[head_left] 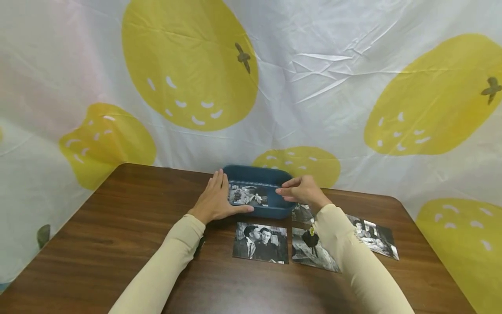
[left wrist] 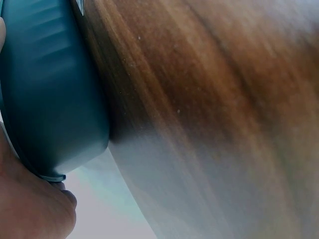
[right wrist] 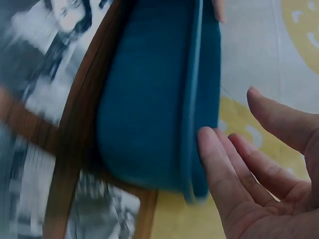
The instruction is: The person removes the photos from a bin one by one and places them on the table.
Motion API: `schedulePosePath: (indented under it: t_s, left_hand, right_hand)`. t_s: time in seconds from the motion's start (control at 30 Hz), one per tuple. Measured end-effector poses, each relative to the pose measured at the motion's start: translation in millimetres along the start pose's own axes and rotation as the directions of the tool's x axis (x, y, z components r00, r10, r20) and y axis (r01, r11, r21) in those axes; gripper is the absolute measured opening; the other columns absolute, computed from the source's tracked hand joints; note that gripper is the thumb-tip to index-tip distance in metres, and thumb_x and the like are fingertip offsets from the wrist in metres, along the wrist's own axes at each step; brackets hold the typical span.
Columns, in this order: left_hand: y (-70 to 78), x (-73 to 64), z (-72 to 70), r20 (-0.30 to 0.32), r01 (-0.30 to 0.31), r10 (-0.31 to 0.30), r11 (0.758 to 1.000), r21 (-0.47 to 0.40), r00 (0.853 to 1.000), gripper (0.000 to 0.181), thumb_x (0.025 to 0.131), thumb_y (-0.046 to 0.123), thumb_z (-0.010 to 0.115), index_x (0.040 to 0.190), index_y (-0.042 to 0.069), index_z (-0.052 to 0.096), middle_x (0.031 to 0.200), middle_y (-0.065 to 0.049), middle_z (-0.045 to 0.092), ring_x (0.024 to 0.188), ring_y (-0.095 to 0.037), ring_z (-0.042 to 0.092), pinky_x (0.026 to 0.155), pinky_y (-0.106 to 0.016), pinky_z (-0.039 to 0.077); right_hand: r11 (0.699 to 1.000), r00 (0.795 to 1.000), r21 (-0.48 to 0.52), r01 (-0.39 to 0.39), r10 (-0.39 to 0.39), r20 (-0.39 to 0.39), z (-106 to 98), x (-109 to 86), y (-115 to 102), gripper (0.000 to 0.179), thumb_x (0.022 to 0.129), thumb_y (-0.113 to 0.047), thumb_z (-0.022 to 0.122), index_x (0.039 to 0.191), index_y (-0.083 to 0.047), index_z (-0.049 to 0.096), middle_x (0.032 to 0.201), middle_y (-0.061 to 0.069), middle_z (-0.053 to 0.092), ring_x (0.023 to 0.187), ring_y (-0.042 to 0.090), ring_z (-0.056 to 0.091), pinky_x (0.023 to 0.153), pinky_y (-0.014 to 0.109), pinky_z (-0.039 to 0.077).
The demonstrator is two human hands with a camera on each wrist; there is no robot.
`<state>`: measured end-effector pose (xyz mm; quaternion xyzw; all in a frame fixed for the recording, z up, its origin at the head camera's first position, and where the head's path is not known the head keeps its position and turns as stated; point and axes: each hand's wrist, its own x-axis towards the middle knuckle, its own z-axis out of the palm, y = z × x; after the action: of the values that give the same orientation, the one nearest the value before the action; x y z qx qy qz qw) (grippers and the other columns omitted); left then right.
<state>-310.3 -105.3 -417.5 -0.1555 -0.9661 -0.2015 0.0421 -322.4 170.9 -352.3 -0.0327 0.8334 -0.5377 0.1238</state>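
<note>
A blue plastic bin [head_left: 256, 212] stands at the table's back edge, with a black-and-white photo [head_left: 247, 195] lying inside. My left hand [head_left: 215, 198] rests on the bin's left end, fingers straight and thumb stretched along the front rim. In the left wrist view, part of the left hand [left wrist: 35, 204] shows beside the bin's rim [left wrist: 50, 177]. My right hand [head_left: 303, 190] is at the bin's right end, over the rim. The right wrist view shows the right hand's fingers [right wrist: 219, 169] loosely extended by the bin wall [right wrist: 144, 99], thumb spread apart and nothing held.
In front of the bin lie a photo of two people [head_left: 260, 243] and a photo with a dark flower-like shape [head_left: 310, 240], partly behind my right sleeve. Another photo [head_left: 378, 240] lies farther right; one more [head_left: 302, 213] is partly hidden. A fruit-patterned curtain [head_left: 306, 100] hangs behind the table.
</note>
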Motion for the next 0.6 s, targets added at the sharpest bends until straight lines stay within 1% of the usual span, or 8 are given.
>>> schedulePosePath:
  t_s: [0.13,0.23,0.33,0.43,0.47,0.6]
  left_hand:
    - [2.3,-1.2,-0.2,0.015,0.013,-0.013,1.000,0.000,1.000,0.135,0.076,0.085,0.060,0.158,-0.010,0.012,0.166,-0.027,0.001,0.155,-0.038,0.000,0.125,-0.046,0.005]
    - [3.2,-1.5,-0.1,0.023,0.021,-0.021,1.000,0.002,1.000,0.136,0.075,0.087,0.059,0.158,-0.009,0.010,0.166,-0.026,0.000,0.155,-0.036,-0.001,0.125,-0.045,0.004]
    - [3.9,-1.8,0.3,0.017,0.016,-0.017,1.000,0.001,1.000,0.136,0.075,0.087,0.059,0.158,-0.009,0.010,0.166,-0.026,0.001,0.155,-0.036,0.000,0.125,-0.045,0.005]
    - [4.2,-1.9,1.1,0.012,0.009,-0.010,1.000,0.006,1.000,0.136,0.075,0.087,0.059,0.158,-0.009,0.010,0.166,-0.026,0.001,0.155,-0.037,0.000,0.125,-0.045,0.005]
    - [4.3,-1.8,1.5,0.012,0.008,-0.008,1.000,0.007,1.000,0.136,0.075,0.087,0.059,0.158,-0.009,0.010,0.166,-0.026,0.001,0.155,-0.037,0.000,0.125,-0.045,0.005]
    - [4.0,-1.7,3.1,0.007,0.007,-0.007,1.000,0.010,1.000,0.135,0.076,0.086,0.059,0.158,-0.009,0.010,0.166,-0.026,0.001,0.155,-0.036,0.000,0.125,-0.045,0.005]
  right_hand:
    - [0.998,0.999,0.055,-0.034,0.034,0.003,18.0,14.6,1.4,0.047,0.093,-0.010,0.075,0.130,0.014,0.060,0.135,0.027,0.059,0.118,0.041,0.063,0.099,0.045,0.053]
    - [0.993,0.997,0.095,-0.077,0.077,-0.002,29.8,24.3,3.1,0.045,0.092,-0.010,0.076,0.128,0.013,0.062,0.136,0.025,0.059,0.119,0.041,0.063,0.098,0.043,0.054]
    - [0.984,0.992,0.129,-0.122,0.125,-0.014,38.3,32.7,5.4,0.042,0.091,-0.010,0.076,0.125,0.012,0.064,0.136,0.024,0.059,0.120,0.039,0.063,0.096,0.039,0.055]
    - [0.981,0.987,0.125,-0.148,0.155,-0.045,42.7,38.9,7.6,0.039,0.091,-0.008,0.076,0.122,0.012,0.066,0.135,0.023,0.060,0.120,0.038,0.063,0.095,0.037,0.056]
    - [0.982,0.985,0.109,-0.152,0.159,-0.062,43.1,40.5,8.6,0.038,0.090,-0.008,0.076,0.122,0.012,0.067,0.134,0.022,0.061,0.119,0.038,0.063,0.095,0.036,0.056]
    - [0.987,0.978,0.058,-0.151,0.158,-0.133,44.3,46.0,12.2,0.044,0.088,-0.009,0.078,0.124,0.013,0.064,0.132,0.022,0.061,0.117,0.036,0.063,0.096,0.039,0.055]
